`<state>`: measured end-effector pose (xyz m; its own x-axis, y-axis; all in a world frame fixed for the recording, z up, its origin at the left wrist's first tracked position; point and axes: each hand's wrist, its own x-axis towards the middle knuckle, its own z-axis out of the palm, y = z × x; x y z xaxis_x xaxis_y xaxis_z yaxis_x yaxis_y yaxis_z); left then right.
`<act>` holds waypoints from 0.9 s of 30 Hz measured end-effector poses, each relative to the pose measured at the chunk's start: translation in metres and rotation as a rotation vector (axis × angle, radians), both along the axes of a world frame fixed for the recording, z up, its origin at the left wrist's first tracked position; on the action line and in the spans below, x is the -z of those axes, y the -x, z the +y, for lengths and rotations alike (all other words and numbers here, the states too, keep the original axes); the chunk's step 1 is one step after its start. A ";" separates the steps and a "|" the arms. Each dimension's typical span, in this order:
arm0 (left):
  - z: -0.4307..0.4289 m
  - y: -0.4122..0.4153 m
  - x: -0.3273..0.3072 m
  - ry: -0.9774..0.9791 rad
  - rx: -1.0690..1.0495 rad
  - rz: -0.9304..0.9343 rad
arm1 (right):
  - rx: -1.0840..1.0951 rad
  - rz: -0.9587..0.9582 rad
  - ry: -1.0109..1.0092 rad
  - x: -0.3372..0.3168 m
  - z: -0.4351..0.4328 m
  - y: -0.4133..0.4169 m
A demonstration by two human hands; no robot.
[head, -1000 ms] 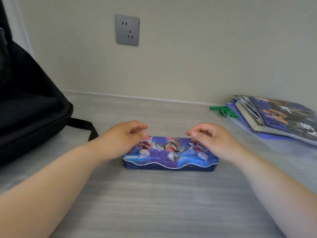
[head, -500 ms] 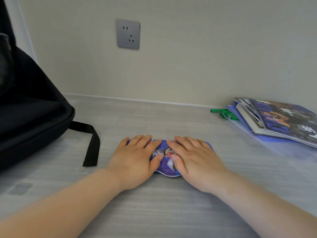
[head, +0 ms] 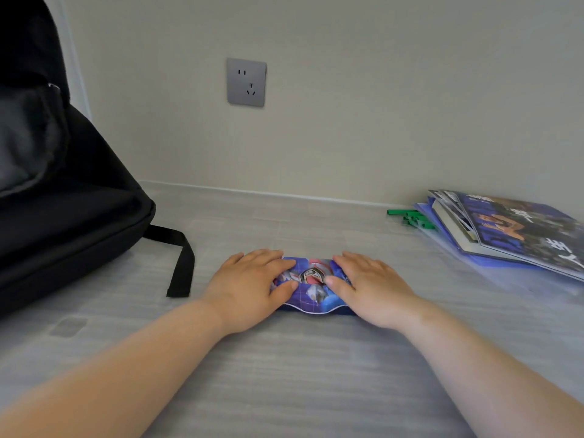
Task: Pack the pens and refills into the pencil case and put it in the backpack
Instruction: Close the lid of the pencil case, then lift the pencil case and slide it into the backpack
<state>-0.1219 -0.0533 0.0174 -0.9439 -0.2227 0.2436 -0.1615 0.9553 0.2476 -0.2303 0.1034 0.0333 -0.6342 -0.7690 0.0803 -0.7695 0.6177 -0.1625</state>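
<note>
My left hand (head: 249,287) and right hand (head: 369,287) lie flat, palms down, fingers spread, pressing on the lid of the case (head: 311,287). It sits shut on the desk (head: 300,374) under both palms, only its middle strip showing between my thumbs. My forearms run back toward me. Left of my left hand, past bare desk, a strap (head: 181,263) hangs from the backpack (head: 72,210). Well right of my right hand lie books (head: 512,232), green pieces (head: 410,216) beside them. Beyond my fingertips is bare desk up to the wall (head: 347,105).
</note>
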 end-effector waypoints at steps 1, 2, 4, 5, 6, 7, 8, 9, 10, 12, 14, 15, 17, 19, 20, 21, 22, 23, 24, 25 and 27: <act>-0.001 0.001 0.001 0.007 0.000 -0.001 | 0.001 0.006 -0.001 0.002 0.000 0.000; -0.002 0.001 0.002 0.011 -0.001 -0.001 | 0.005 0.013 0.000 0.003 -0.001 -0.001; -0.002 0.001 0.003 0.016 0.001 0.004 | 0.011 0.027 0.013 0.004 0.000 -0.002; -0.001 0.001 0.003 0.012 0.008 0.013 | 0.006 0.034 0.026 0.004 0.001 -0.003; -0.001 -0.001 0.002 -0.014 0.019 0.031 | -0.007 0.041 0.048 0.003 0.003 -0.005; 0.000 -0.004 0.001 -0.072 0.031 0.063 | -0.032 0.043 0.082 0.002 0.004 -0.006; 0.000 -0.009 -0.002 -0.152 0.042 0.103 | -0.066 0.043 0.130 0.001 0.007 -0.008; -0.003 -0.015 -0.004 -0.228 0.057 0.142 | -0.104 0.042 0.170 0.000 0.011 -0.010; -0.006 -0.024 -0.006 -0.277 0.069 0.174 | -0.142 0.045 0.184 -0.002 0.014 -0.012; -0.017 -0.044 -0.010 -0.292 0.058 0.232 | -0.228 0.079 0.116 -0.003 0.019 -0.016; -0.031 -0.066 -0.013 -0.282 -0.002 0.280 | -0.288 0.111 0.040 -0.005 0.018 -0.018; -0.038 -0.077 -0.014 -0.280 -0.041 0.296 | -0.302 0.129 0.012 -0.008 0.015 -0.019; -0.052 -0.098 -0.014 -0.288 -0.115 0.293 | -0.314 0.160 -0.046 -0.014 0.008 -0.022; -0.062 -0.115 -0.011 -0.295 -0.166 0.260 | -0.327 0.181 -0.100 -0.014 0.003 -0.026; -0.066 -0.121 -0.010 -0.294 -0.179 0.240 | -0.326 0.191 -0.112 -0.012 0.002 -0.028; -0.068 -0.125 -0.008 -0.281 -0.185 0.220 | -0.315 0.197 -0.117 -0.009 0.002 -0.030; -0.069 -0.127 -0.006 -0.259 -0.184 0.203 | -0.302 0.207 -0.116 -0.006 0.003 -0.031; -0.069 -0.126 -0.004 -0.233 -0.179 0.192 | -0.286 0.224 -0.119 -0.005 0.003 -0.033; -0.068 -0.125 -0.003 -0.203 -0.168 0.187 | -0.270 0.251 -0.125 -0.005 0.003 -0.034; -0.067 -0.123 -0.004 -0.170 -0.157 0.188 | -0.254 0.279 -0.136 -0.007 0.001 -0.035; -0.066 -0.120 -0.008 -0.099 -0.140 0.212 | -0.208 0.322 -0.172 -0.010 -0.005 -0.039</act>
<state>-0.0020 -0.1188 0.0253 -0.8328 -0.3798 0.4028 -0.2248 0.8968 0.3810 -0.1912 0.0983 0.0432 -0.4279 -0.8973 0.1083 -0.8750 0.4413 0.1991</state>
